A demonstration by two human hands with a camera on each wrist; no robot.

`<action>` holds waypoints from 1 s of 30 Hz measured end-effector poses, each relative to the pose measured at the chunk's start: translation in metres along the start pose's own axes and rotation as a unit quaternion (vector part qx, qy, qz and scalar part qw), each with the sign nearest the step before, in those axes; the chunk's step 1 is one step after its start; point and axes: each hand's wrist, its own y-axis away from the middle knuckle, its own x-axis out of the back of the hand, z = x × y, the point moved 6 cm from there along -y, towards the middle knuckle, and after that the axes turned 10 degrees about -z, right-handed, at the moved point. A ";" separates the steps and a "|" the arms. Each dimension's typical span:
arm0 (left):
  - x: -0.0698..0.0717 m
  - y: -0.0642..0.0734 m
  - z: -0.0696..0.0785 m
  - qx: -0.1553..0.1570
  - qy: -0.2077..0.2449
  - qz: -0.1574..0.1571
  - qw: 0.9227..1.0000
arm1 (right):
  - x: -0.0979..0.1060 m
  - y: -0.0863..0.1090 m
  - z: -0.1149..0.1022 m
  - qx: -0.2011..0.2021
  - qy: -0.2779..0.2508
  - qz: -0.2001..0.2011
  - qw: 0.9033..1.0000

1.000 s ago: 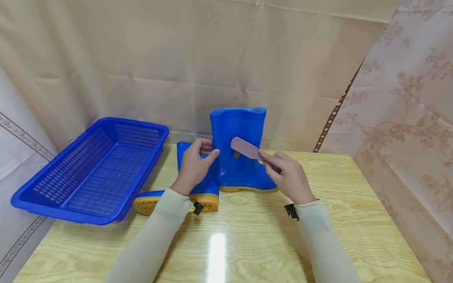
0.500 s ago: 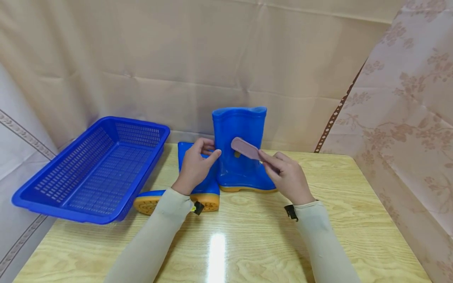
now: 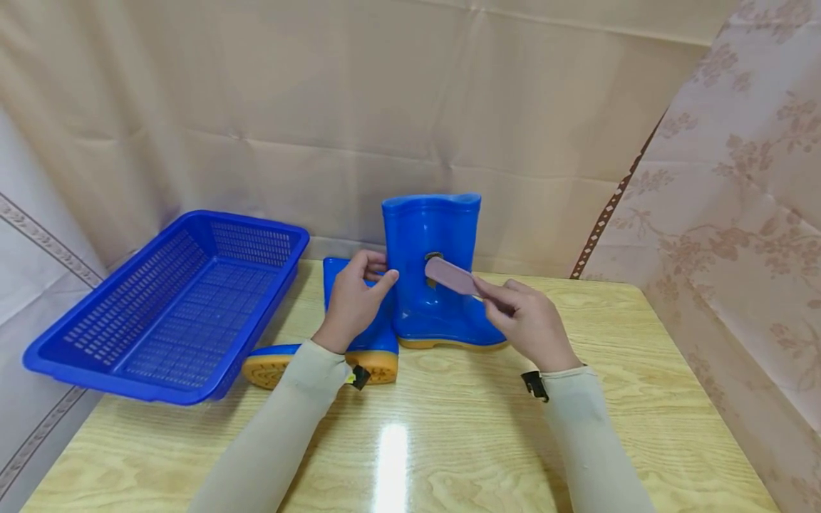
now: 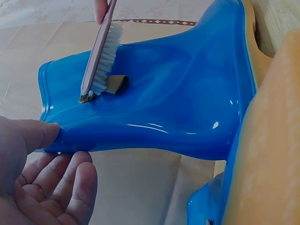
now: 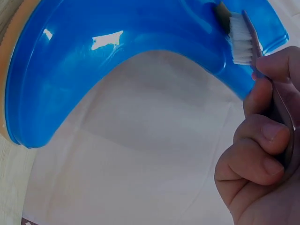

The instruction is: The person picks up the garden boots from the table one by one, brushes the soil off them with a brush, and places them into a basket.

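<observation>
A blue rain boot (image 3: 442, 221) with a yellow sole stands upright on the table, toe to the right. At its left edge is my left hand (image 3: 353, 299); in the left wrist view the thumb (image 4: 40, 133) lies on the shaft and the curled fingers sit at its back edge. My right hand (image 3: 529, 320) grips a mauve scrub brush (image 3: 451, 276) by its handle. White bristles (image 5: 241, 40) face the shaft, over a dark brownish patch (image 4: 117, 83). Partly hidden by my left forearm, a second blue boot (image 3: 372, 335) lies on its side.
A blue perforated plastic basket (image 3: 256, 342) stands on the left of the wood-grain table (image 3: 462, 442). Beige cloth (image 3: 288, 92) hangs right behind the boots, and a floral cloth (image 3: 757, 199) hangs on the right.
My right hand and the brush have shifted slightly right and down over the shaft, so the dark patch shows above the brush head. My left hand stays at the boot's edge.
</observation>
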 end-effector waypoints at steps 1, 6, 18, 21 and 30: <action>0.000 0.000 0.000 -0.001 -0.001 0.001 1.000 | 0.001 0.000 0.000 -0.002 0.000 -0.001 1.000; 0.001 0.000 0.001 -0.004 -0.003 0.003 1.000 | 0.002 0.000 -0.001 0.007 -0.005 0.007 1.000; -0.002 0.002 0.004 0.000 -0.004 -0.018 1.000 | -0.001 0.002 -0.006 0.051 0.003 0.056 0.997; -0.002 0.002 0.005 -0.003 -0.003 -0.023 1.000 | -0.002 0.002 -0.007 0.060 0.010 0.065 0.996; -0.002 0.002 0.007 -0.014 -0.005 -0.033 0.999 | -0.005 0.000 -0.009 0.064 0.006 0.066 0.996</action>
